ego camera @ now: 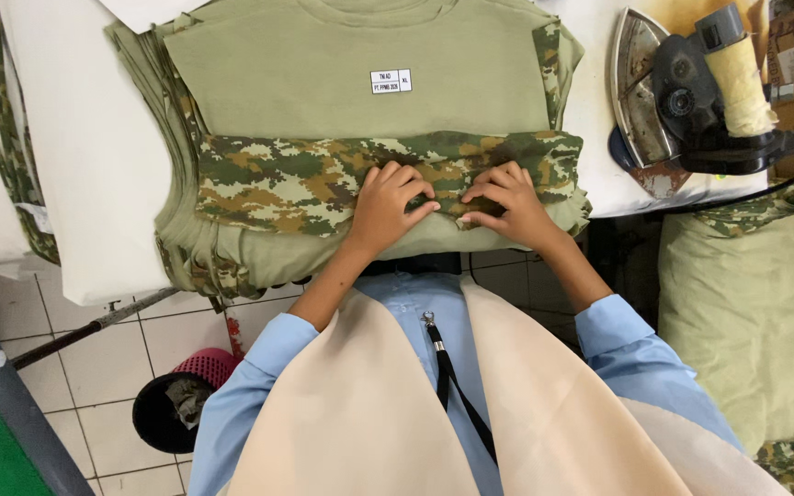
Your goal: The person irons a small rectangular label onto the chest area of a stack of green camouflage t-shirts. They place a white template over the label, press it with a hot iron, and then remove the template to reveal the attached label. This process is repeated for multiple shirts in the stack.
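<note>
Head view, the only one I have. A folded olive shirt [351, 83] with camouflage sleeves lies on top of a stack of like garments [186, 248], which sits on the white padded surface [94, 138] at the near edge. One camouflage sleeve [296, 179] is folded across the lower front of the shirt.

My left hand [386, 207] rests flat on that sleeve, near the middle of the fold. Its fingers [406, 184] are bent and pressing down, not closed around anything. My right hand [512, 204] sits just beside it, its fingers [484, 197] curled and pinching a small ridge of the camouflage cloth at the fold. The two hands nearly touch.

Assessment of handling: the cloth looks soft, light and limp. It holds no shape of its own and creases where it is pressed. I judge it not fragile and not slippery, though a folded layer could slide on the one beneath. The stack as a whole would be heavier and would sag if lifted by one edge. The best hold, in my judgement, is along a folded edge or seam, with both hands spread apart.

An iron [682, 92] lies on its side at the far right of the surface, well apart from both hands. A dark bin [172, 409] stands on the tiled floor below.
</note>
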